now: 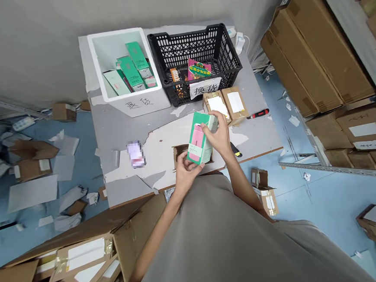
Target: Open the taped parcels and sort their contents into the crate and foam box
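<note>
Both hands hold a green product box (197,141) with a pink item pictured on its front, tilted above the table's front edge. My left hand (186,172) grips its lower end. My right hand (219,134) is closed round the upper right side, thumb on the front. Just under the box is a small cardboard box (177,150), mostly hidden. Two taped cartons with white labels (236,102) stand beyond my right hand. Close to my right wrist lies a black and yellow cutter (236,151), partly covered by the arm.
A white foam bin (133,104) holds several green boxes. Beside it stands a black plastic crate (195,34) with colourful packets. A red and black tool (259,113) lies at the table's right. Shelves with cartons (317,52) rise at right; a large open carton (133,232) is at lower left.
</note>
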The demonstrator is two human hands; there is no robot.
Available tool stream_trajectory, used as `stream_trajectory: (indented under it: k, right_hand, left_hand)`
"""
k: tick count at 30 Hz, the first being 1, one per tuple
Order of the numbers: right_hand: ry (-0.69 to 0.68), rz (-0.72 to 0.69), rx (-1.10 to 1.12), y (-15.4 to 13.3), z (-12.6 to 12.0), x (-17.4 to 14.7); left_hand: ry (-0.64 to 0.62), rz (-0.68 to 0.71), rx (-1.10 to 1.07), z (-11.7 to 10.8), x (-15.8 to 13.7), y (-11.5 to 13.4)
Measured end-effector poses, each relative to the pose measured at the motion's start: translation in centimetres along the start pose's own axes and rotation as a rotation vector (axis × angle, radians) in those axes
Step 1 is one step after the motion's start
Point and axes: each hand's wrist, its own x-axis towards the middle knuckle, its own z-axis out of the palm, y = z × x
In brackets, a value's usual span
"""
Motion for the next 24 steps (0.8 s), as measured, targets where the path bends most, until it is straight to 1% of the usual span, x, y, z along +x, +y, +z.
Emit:
stream_trajectory:
  k: [3, 7, 9, 10, 13, 15, 18, 20, 22, 24]
  right_hand:
    - [-0.037, 0.042, 0.143, 0.7, -0.2, 0.0]
    - [-0.121, 0.145, 0.356, 1.4, -0.4, 0.2]
    - [-0.144, 0.183, 0.419, 1.6, -0.4, 0.3]
    - [-0.154, 0.199, 0.438, 1.7, -0.3, 0.4]
    - [-0.179, 0.229, 0.438, 1.9, -0.1, 0.7]
    - [-0.188, 0.227, 0.394, 1.9, 0.0, 0.7]
    - [-0.198, 0.213, 0.314, 1.7, 0.3, 0.4]
    - [-0.197, 0.204, 0.277, 1.4, 0.5, 0.2]
    - [-0.182, 0.191, 0.26, 1.2, 0.7, 0.2]
    - [-0.159, 0.159, 0.246, 0.9, 0.9, 0.3]
  left_hand:
    - [-0.046, -0.063, -0.084, -0.1, -0.5, 0.6]
    - [-0.176, -0.239, -0.215, -0.8, -0.5, 1.8]
    - [-0.206, -0.26, -0.203, -1.0, -0.6, 2.0]
    - [-0.199, -0.251, -0.191, -1.0, -0.6, 2.0]
    - [-0.12, -0.197, -0.16, -0.7, -0.6, 1.5]
    - [-0.039, -0.121, -0.105, -0.5, -0.6, 1.2]
    - [0.115, 0.077, 0.106, -0.3, -0.7, 1.0]
    - [0.189, 0.215, 0.278, -0.2, -1.0, 1.1]
    - [0.193, 0.283, 0.362, -0.1, -1.3, 1.2]
    - [0.158, 0.244, 0.306, -0.2, -1.3, 1.1]
